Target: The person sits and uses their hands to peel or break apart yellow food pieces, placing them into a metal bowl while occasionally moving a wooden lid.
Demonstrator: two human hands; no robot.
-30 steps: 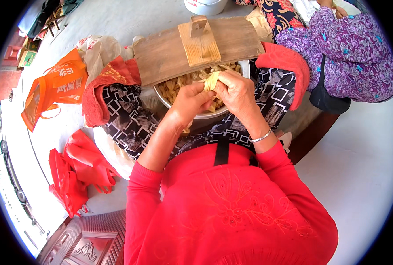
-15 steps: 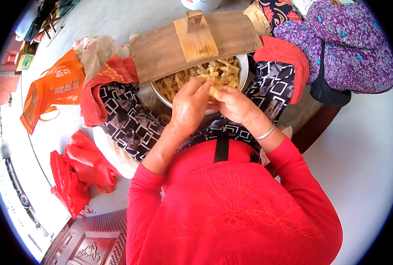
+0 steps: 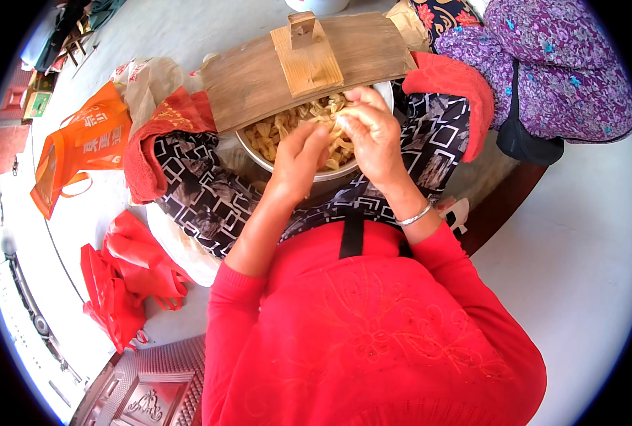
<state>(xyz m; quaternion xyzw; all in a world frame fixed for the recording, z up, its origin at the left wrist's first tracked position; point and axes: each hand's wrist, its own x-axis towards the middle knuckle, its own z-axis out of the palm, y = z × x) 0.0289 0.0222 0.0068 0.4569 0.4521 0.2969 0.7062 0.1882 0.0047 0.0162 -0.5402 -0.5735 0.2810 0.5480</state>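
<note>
A round metal pot (image 3: 254,151) holds many yellowish, twisted strip-like pieces (image 3: 273,133); I cannot tell what food they are. My left hand (image 3: 298,160) hovers over the pot's near rim, fingers loosely stretched and thumb apart, with nothing visible in it. Over the right side of the pot, my right hand (image 3: 376,135) has its thumb and fingers bent together at the pieces. Whatever lies between those fingertips is too small to make out. Across the pot's far side rests a wooden board (image 3: 238,85) with a paler wooden block (image 3: 309,67) fixed on it.
Red cloths (image 3: 458,89) drape over both my knees. An orange bag (image 3: 88,138) and a red bag (image 3: 134,263) lie to the left. At the right sits a person in purple flowered clothing (image 3: 564,78). A white basin (image 3: 319,6) stands beyond the board.
My hands were together, pinching a yellowish piece between them. They have now come apart, the right hand moving up and farther over the pot.
</note>
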